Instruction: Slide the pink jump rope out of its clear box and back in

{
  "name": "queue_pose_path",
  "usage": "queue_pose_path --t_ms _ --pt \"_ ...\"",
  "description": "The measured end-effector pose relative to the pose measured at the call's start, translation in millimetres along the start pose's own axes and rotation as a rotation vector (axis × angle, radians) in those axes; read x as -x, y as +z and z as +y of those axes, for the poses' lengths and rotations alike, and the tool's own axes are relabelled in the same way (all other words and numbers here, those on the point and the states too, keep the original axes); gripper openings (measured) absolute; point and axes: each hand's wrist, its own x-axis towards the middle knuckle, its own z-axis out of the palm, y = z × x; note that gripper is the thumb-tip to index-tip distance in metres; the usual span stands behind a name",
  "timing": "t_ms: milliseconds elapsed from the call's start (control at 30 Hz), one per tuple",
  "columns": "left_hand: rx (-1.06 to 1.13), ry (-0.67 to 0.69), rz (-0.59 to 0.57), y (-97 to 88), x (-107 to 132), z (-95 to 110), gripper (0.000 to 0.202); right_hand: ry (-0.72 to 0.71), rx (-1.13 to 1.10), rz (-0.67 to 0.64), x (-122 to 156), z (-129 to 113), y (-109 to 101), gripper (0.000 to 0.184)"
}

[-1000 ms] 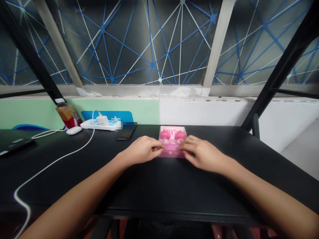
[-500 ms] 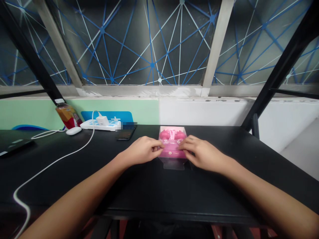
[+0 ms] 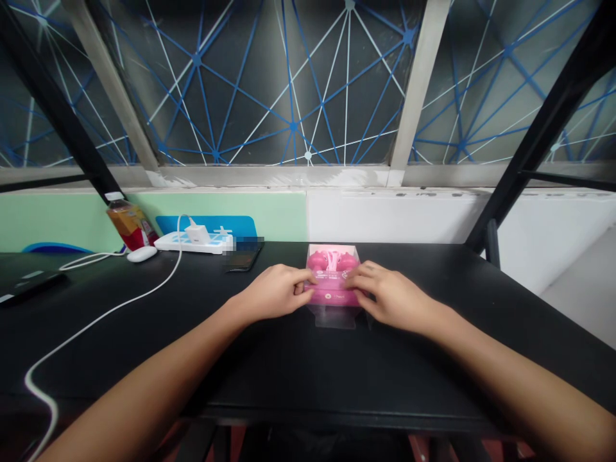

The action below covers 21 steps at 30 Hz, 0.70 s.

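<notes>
Pink box point(image 3: 332, 292): one, lying flat on the black worktop point(image 3: 433, 366), near the middle of the head view. Its upper part shows a clear window holding one pair of pink headphones point(image 3: 333, 260), with two round ear cups either side of a pink band. The print on the lower face is too small to read. One clear plastic flap point(image 3: 335, 317) sticks out from the near end of the box and lies against the worktop.

Hands: two, both the person's own. Left hand point(image 3: 274, 292) is at the box's left edge and right hand point(image 3: 392, 298) at its right edge. They stand apart, with the box between them and the fingers of each touching its front face. Whether they grip it or only rest there cannot be told.

Further back on the worktop, to the left: one bottle of orange drink point(image 3: 129, 226), one white power strip point(image 3: 190, 242) with one white charger point(image 3: 195, 233) plugged in, one white mouse point(image 3: 142, 254), one black phone point(image 3: 243, 260) just beside a blurred patch, and one dark flat device point(image 3: 29, 285) at the far left. One white cable point(image 3: 110, 307) runs from the charger down across the worktop.
</notes>
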Motion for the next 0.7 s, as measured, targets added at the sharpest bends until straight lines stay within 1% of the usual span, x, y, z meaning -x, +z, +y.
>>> queue_pose_path --t_ms 167,367,533,700 --pt "0.039 -0.012 -0.015 -2.7 0.2 1.1 0.025 0.011 0.052 0.054 -1.4 -0.8 1.7 0.022" --pt "0.053 0.001 -0.020 -2.1 0.7 -1.4 0.033 -0.003 0.120 0.022 -0.8 -1.4 1.9 0.024" --pt "0.055 0.000 -0.028 -3.9 0.3 -0.5 0.034 0.002 0.146 0.009 -0.8 -3.3 0.8 0.027" --pt "0.062 0.004 -0.023 -4.3 0.0 0.0 0.032 -0.001 0.125 0.027 -1.5 -2.3 0.9 0.025"
